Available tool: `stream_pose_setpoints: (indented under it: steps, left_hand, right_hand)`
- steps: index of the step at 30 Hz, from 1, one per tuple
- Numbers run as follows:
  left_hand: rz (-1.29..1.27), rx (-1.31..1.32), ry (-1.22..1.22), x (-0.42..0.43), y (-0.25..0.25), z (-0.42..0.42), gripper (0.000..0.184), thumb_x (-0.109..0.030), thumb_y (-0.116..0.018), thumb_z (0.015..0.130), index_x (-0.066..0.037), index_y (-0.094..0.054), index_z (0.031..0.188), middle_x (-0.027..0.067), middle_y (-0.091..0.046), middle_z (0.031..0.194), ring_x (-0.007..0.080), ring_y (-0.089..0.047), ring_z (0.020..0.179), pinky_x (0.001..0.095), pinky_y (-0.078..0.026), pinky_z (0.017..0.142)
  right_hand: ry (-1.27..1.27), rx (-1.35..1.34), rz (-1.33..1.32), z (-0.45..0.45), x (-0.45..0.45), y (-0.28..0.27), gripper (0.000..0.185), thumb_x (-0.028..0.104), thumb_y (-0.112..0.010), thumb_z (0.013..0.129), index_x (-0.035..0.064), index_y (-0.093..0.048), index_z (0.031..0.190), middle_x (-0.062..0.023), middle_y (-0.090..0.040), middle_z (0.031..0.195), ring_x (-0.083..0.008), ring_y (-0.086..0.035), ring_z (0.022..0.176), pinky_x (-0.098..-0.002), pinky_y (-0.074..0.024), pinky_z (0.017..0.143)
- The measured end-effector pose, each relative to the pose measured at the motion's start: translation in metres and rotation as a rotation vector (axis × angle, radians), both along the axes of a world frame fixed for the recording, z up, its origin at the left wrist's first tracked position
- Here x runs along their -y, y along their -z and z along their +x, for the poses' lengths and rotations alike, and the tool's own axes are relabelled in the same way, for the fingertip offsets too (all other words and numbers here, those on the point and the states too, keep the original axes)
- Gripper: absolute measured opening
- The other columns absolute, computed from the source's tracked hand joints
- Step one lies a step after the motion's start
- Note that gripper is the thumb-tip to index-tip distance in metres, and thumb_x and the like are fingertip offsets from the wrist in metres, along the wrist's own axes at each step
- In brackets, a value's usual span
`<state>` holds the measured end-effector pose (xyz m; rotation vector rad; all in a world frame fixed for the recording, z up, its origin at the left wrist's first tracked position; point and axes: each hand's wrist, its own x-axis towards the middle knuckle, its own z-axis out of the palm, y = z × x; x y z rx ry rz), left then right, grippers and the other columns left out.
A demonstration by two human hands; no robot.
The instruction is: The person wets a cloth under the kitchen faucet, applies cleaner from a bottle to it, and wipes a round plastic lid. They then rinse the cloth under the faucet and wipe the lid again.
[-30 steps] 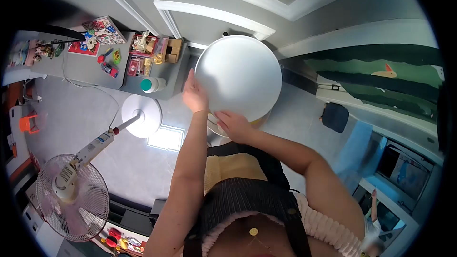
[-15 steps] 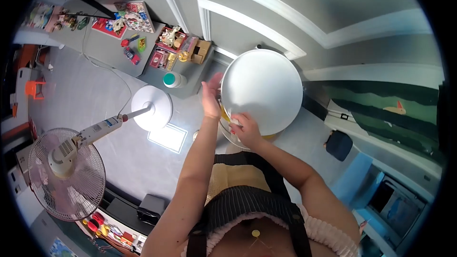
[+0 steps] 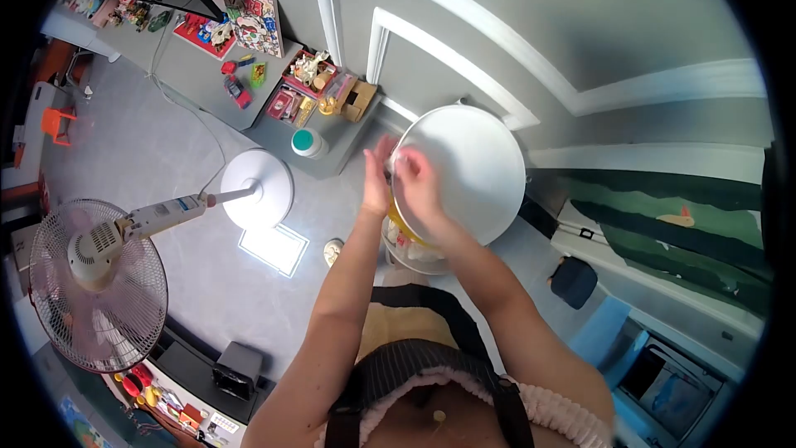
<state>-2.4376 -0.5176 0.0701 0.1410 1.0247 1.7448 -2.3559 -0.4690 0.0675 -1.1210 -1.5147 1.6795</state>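
Left fingers [image 3: 371, 168] loosely spread, right fingers [image 3: 409, 161] kinda curled, can't tell if gripping, blocking the round white top's edge [image 3: 481, 178]; bottle [image 3: 308, 143] off left.

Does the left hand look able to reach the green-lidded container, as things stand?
Probably yes: the green-lidded container stands near the edge of the grey counter, and nothing visible blocks the way from the left hand, though a stretch may be needed.

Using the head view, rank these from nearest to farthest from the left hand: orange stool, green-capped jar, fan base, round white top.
1. Round white top: beside the left hand, on its right.
2. Green-capped jar: left, on the gray counter.
3. Fan base: left, on the floor.
4. Orange stool: far left.
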Motion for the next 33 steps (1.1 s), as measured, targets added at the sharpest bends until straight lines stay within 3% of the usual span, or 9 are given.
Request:
stream_pose_setpoints:
  steps: [5, 6, 10, 12, 16, 21, 27, 32, 33]
  left_hand:
    - [-0.048, -0.255, 0.005, 0.000, 0.008, 0.005, 0.069, -0.051, -0.039, 0.099, -0.003, -0.027, 0.147, 0.0126, -0.039, 0.144, 0.0223, -0.037, 0.132, 0.0334, -0.027, 0.111]
    - [-0.135, -0.286, 0.005, -0.002, 0.016, 0.006, 0.058, -0.025, -0.055, 0.097, -0.001, -0.032, 0.145, 0.0102, -0.047, 0.137, 0.0177, -0.044, 0.125, 0.0297, -0.033, 0.105]
    - [-0.143, -0.377, 0.094, -0.001, 0.017, 0.006, 0.055, 0.003, -0.058, 0.085, 0.000, -0.044, 0.138, 0.0065, -0.059, 0.121, 0.0138, -0.056, 0.108, 0.0262, -0.043, 0.094]
    - [-0.160, -0.409, 0.127, 0.001, 0.013, 0.002, 0.057, 0.004, -0.057, 0.082, 0.001, -0.043, 0.137, 0.0074, -0.060, 0.120, 0.0134, -0.056, 0.106, 0.0256, -0.044, 0.092]
    - [-0.155, -0.514, 0.187, 0.001, 0.019, -0.002, 0.062, 0.007, -0.050, 0.077, 0.002, -0.043, 0.137, 0.0068, -0.061, 0.116, 0.0112, -0.057, 0.098, 0.0236, -0.045, 0.087]
    - [-0.147, -0.370, 0.183, 0.001, 0.009, 0.001, 0.063, 0.006, -0.049, 0.078, 0.000, -0.042, 0.140, 0.0045, -0.060, 0.115, 0.0099, -0.057, 0.096, 0.0223, -0.045, 0.085]
    - [-0.285, -0.520, 0.157, 0.004, 0.013, 0.003, 0.056, 0.002, -0.047, 0.082, -0.001, -0.047, 0.138, -0.0002, -0.063, 0.093, 0.0051, -0.052, 0.073, 0.0200, -0.043, 0.067]
    - [-0.274, -0.592, 0.086, 0.001, 0.015, 0.007, 0.054, 0.001, -0.048, 0.082, -0.001, -0.049, 0.136, -0.0007, -0.061, 0.084, 0.0063, -0.049, 0.067, 0.0207, -0.042, 0.063]
    - [-0.292, -0.619, 0.078, 0.001, 0.016, 0.008, 0.054, 0.001, -0.047, 0.082, 0.000, -0.049, 0.136, -0.0005, -0.061, 0.083, 0.0065, -0.048, 0.066, 0.0205, -0.042, 0.063]
  right_hand:
    - [0.096, 0.170, 0.497, -0.014, -0.031, 0.006, 0.016, 0.008, -0.065, 0.088, 0.0027, -0.062, 0.103, -0.0060, -0.061, 0.092, -0.0145, -0.058, 0.078, -0.0281, -0.0489, 0.069]
    - [0.174, 0.225, 0.592, -0.022, -0.047, 0.006, 0.014, 0.008, -0.065, 0.087, 0.0039, -0.063, 0.100, -0.0062, -0.061, 0.089, -0.0149, -0.057, 0.075, -0.0285, -0.0482, 0.066]
    - [0.530, 0.157, 0.444, -0.021, -0.106, 0.017, 0.010, 0.008, -0.065, 0.088, 0.0058, -0.061, 0.096, -0.0065, -0.061, 0.084, -0.0148, -0.055, 0.069, -0.0296, -0.0467, 0.063]
    - [0.760, 0.271, 0.394, -0.029, -0.100, 0.013, 0.006, 0.010, -0.062, 0.090, 0.0070, -0.060, 0.095, -0.0072, -0.061, 0.080, -0.0146, -0.054, 0.066, -0.0307, -0.0462, 0.062]
    - [0.093, 0.317, 0.435, -0.011, -0.031, 0.000, 0.008, 0.009, -0.059, 0.086, 0.0084, -0.062, 0.093, -0.0125, -0.063, 0.084, -0.0331, -0.061, 0.076, -0.0397, -0.0479, 0.067]
    - [-0.324, 0.317, 0.981, 0.018, -0.037, -0.014, 0.022, 0.004, -0.062, 0.073, 0.0088, -0.065, 0.094, -0.0074, -0.064, 0.087, -0.0299, -0.061, 0.080, -0.0424, -0.0471, 0.070]
    - [-0.218, 0.802, 1.195, 0.037, -0.120, -0.004, 0.015, 0.015, -0.055, 0.088, 0.0126, -0.062, 0.101, -0.0059, -0.059, 0.101, -0.0259, -0.058, 0.089, -0.0415, -0.0470, 0.078]
    - [0.039, 1.026, 1.050, 0.120, -0.129, 0.002, 0.017, 0.021, -0.051, 0.094, 0.0093, -0.061, 0.102, -0.0086, -0.060, 0.104, -0.0306, -0.059, 0.092, -0.0415, -0.0474, 0.079]
    - [0.124, 0.906, 0.584, 0.124, -0.113, -0.011, 0.020, 0.024, -0.052, 0.094, 0.0077, -0.061, 0.101, -0.0104, -0.061, 0.101, -0.0316, -0.059, 0.092, -0.0406, -0.0473, 0.079]
